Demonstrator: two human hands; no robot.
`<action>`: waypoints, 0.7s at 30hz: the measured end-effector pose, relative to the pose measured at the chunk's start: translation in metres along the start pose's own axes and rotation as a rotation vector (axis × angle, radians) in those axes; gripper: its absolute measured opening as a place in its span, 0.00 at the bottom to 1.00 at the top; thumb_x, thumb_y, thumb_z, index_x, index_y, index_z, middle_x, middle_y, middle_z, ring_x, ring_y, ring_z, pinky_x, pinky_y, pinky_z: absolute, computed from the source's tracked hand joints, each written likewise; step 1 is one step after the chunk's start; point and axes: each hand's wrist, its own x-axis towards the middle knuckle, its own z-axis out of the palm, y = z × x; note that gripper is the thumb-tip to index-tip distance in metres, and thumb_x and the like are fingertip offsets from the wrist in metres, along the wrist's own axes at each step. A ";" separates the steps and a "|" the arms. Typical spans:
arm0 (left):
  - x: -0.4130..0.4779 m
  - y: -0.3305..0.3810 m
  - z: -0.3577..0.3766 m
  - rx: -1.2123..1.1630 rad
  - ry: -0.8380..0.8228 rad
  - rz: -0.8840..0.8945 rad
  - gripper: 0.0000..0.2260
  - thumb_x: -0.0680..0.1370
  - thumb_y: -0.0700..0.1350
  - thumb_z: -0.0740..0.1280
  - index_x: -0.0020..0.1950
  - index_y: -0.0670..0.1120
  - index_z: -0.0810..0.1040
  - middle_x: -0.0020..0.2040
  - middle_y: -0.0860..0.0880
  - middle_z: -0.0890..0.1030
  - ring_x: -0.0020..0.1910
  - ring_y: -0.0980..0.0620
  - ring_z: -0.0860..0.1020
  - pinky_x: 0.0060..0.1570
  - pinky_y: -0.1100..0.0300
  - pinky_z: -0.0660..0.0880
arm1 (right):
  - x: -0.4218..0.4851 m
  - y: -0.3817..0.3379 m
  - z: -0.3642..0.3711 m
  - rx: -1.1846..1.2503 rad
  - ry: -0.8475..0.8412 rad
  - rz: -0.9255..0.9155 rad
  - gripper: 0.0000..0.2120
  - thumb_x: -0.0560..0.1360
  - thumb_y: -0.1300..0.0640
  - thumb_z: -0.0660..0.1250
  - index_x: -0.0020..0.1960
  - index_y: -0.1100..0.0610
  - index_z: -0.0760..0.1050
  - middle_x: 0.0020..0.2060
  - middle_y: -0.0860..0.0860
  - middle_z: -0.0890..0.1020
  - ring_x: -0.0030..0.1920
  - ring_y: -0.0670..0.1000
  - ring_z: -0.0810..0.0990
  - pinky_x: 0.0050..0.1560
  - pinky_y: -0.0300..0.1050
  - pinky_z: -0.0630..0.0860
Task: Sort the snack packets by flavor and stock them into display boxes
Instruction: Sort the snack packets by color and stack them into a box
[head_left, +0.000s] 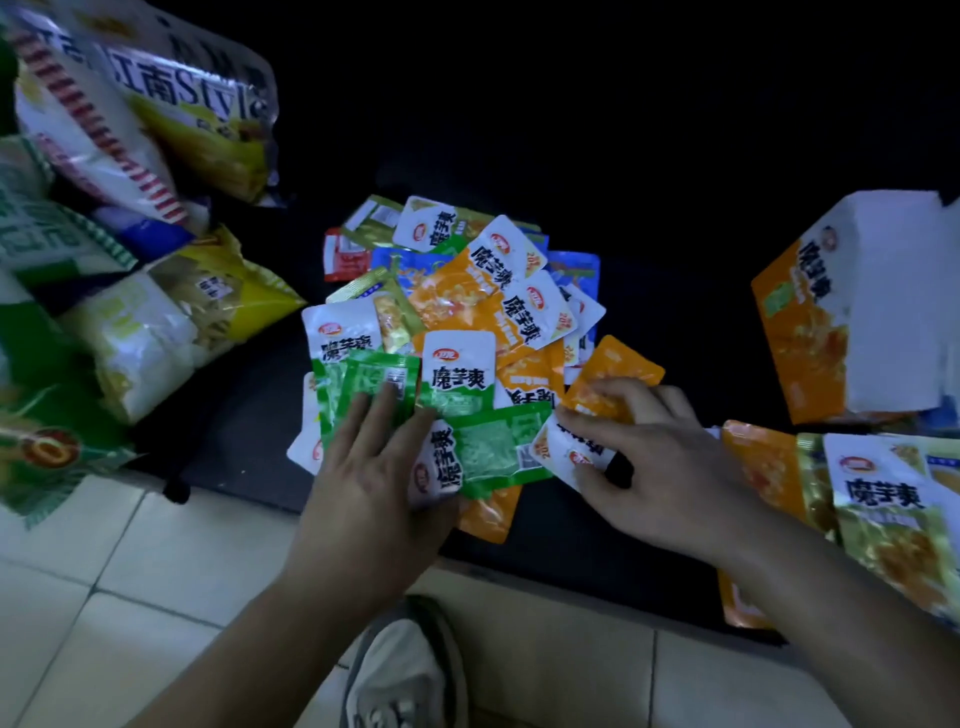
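Observation:
A loose pile of small snack packets (483, 291) in orange, green, blue, yellow and red lies on a dark low shelf. My left hand (374, 467) grips a fan of green packets (374, 384) at the pile's near edge, with another green packet (493, 447) under its fingers. My right hand (654, 467) pinches an orange-and-white packet (576, 452) right beside it. An orange-and-white display box (852, 312) stands at the right. Below it lies a second lot of orange and yellow packets (883, 499), partly cut off by the frame edge.
Large snack bags (145, 130) are stacked at the left, reaching close to the pile. The dark shelf surface (649, 561) ends at a front edge above a pale tiled floor (130, 571). My shoe (400, 670) rests on the tiles below the hands.

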 end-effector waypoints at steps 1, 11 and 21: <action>-0.002 -0.002 0.002 -0.021 -0.013 0.005 0.35 0.71 0.65 0.66 0.74 0.49 0.75 0.81 0.43 0.65 0.81 0.37 0.60 0.74 0.34 0.65 | 0.000 0.000 -0.002 -0.011 -0.027 -0.004 0.26 0.78 0.45 0.66 0.73 0.28 0.67 0.74 0.34 0.61 0.72 0.47 0.60 0.55 0.44 0.75; -0.004 0.019 -0.016 0.035 0.111 -0.144 0.32 0.64 0.64 0.81 0.60 0.50 0.75 0.47 0.51 0.81 0.47 0.44 0.79 0.42 0.54 0.68 | 0.008 -0.002 -0.004 -0.187 -0.003 0.027 0.32 0.74 0.41 0.74 0.76 0.42 0.69 0.63 0.45 0.69 0.63 0.52 0.64 0.62 0.53 0.69; 0.010 0.022 -0.022 0.067 0.195 -0.279 0.31 0.69 0.70 0.74 0.58 0.47 0.76 0.43 0.45 0.83 0.43 0.39 0.81 0.40 0.51 0.74 | 0.007 -0.015 -0.019 0.121 0.105 0.299 0.28 0.68 0.37 0.78 0.53 0.46 0.62 0.41 0.41 0.75 0.41 0.45 0.76 0.41 0.48 0.73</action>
